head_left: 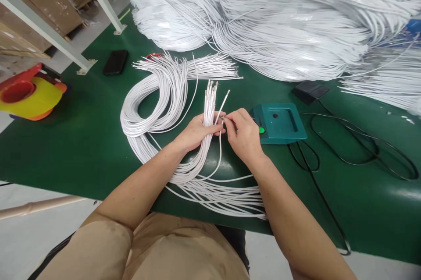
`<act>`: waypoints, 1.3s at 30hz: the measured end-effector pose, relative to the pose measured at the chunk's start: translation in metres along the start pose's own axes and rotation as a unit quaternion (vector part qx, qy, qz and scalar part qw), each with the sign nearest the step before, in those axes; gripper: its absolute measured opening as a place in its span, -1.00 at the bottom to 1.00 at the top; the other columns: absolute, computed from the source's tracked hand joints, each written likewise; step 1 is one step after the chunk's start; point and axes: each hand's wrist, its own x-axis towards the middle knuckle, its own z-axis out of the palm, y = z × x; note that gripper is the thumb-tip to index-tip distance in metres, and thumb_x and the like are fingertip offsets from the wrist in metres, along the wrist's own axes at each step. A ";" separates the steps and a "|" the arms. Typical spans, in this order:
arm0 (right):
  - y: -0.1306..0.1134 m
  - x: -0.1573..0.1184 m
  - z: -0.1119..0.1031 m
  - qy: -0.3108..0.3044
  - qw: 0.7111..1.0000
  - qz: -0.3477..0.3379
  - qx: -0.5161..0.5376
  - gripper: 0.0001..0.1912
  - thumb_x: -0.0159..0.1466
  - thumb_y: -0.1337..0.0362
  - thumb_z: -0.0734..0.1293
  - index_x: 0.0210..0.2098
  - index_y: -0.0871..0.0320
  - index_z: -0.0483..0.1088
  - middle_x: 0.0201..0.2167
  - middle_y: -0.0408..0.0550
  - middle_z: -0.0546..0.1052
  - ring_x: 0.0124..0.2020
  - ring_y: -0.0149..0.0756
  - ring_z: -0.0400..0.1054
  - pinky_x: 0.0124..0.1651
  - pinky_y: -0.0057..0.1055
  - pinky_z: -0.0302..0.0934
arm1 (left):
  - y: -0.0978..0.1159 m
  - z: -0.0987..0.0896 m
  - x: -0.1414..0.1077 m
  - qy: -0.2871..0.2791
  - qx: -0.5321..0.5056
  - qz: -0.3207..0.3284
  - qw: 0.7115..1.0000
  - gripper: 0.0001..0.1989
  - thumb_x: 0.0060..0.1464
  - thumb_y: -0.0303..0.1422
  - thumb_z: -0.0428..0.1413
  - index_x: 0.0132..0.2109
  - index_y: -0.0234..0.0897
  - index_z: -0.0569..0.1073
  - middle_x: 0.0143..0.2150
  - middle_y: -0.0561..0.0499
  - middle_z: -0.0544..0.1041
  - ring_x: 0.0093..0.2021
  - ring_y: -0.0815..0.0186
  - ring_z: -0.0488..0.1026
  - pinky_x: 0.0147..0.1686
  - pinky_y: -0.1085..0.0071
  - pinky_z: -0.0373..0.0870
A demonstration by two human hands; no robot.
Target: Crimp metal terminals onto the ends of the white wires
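Observation:
A bundle of white cables (206, 115) stands upright in my left hand (197, 130), whose fingers and thumb are wrapped round it. The bundle's ends point away from me, and its lower part curves back to the left over the table. To the right, my right hand (242, 133) pinches the end of a single white cable (220, 150) close to my left fingertips. One other cable (224, 104) leans out from the bundle between my hands. Fine detail at the pinched tip is too small to make out. Loose cable ends (230, 199) fan out under my forearms.
Coiled white cables (131, 109) lie beyond my left hand. Large cable heaps (289, 30) fill the back. A teal device (279, 123) with a green button sits at right, near a black cord (348, 164). A black case (115, 62) and tape rolls (33, 96) are at left.

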 end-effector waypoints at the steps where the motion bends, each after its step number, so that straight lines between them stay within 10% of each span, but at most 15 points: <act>1: 0.001 0.000 0.000 -0.007 0.997 -0.049 -0.058 -0.68 0.39 0.31 0.11 -0.40 0.17 0.40 -0.36 0.04 0.45 -0.32 -0.26 0.29 -0.22 -0.35 0.17 | 0.000 -0.001 0.000 -0.001 -0.015 -0.005 1.000 -0.60 -0.12 -0.47 0.32 -0.07 -0.38 0.50 -0.37 0.08 0.49 -0.43 0.50 0.44 -0.22 0.43 0.42; 5: 0.007 0.006 -0.006 -0.051 0.966 -0.147 -0.205 -0.66 0.42 0.33 0.07 -0.30 0.18 0.43 -0.29 0.08 0.50 -0.25 -0.17 0.30 -0.12 -0.26 0.13 | 0.001 -0.004 0.004 0.010 -0.029 0.000 1.000 -0.60 -0.13 -0.50 0.32 -0.07 -0.40 0.49 -0.41 0.12 0.45 -0.48 0.54 0.41 -0.09 0.34 0.45; 11: 0.021 0.019 -0.020 -0.097 0.957 -0.088 -0.258 -0.75 0.34 0.42 0.14 -0.19 0.20 0.45 -0.25 0.09 0.60 -0.17 -0.09 0.37 0.19 -0.08 -0.01 | 0.000 -0.004 0.008 0.078 0.104 0.038 0.991 -0.62 -0.06 -0.47 0.27 -0.04 -0.39 0.49 -0.35 0.07 0.48 -0.37 0.39 0.55 -0.15 0.36 0.46; 27: 0.026 0.022 -0.018 -0.111 0.961 -0.074 -0.242 -0.78 0.19 0.51 0.21 -0.45 0.13 0.40 -0.52 0.00 0.50 -0.32 -0.12 0.24 -0.05 -0.16 0.14 | -0.016 -0.017 0.023 0.100 0.273 0.070 0.954 -0.67 -0.12 -0.39 0.27 -0.12 -0.31 0.56 -0.32 0.00 0.60 -0.32 0.25 0.59 -0.15 0.33 0.46; 33: 0.034 0.011 -0.027 0.021 0.955 -0.005 -0.295 -0.74 0.34 0.25 0.22 -0.08 0.19 0.45 0.03 0.22 0.51 0.11 0.11 0.24 0.25 0.33 -0.20 | -0.015 -0.016 0.022 0.085 0.241 0.052 0.965 -0.68 -0.10 -0.38 0.28 -0.13 -0.33 0.55 -0.29 -0.03 0.60 -0.29 0.22 0.61 -0.14 0.30 0.48; 39: 0.045 0.008 -0.025 0.022 0.947 0.040 -0.317 -0.61 0.38 0.25 0.17 0.11 0.28 0.37 0.15 0.32 0.42 0.22 0.17 0.19 0.26 0.35 -0.16 | -0.009 -0.015 0.018 0.100 0.189 0.030 0.976 -0.65 -0.15 -0.44 0.30 -0.12 -0.36 0.53 -0.29 -0.01 0.57 -0.31 0.24 0.60 -0.16 0.30 0.49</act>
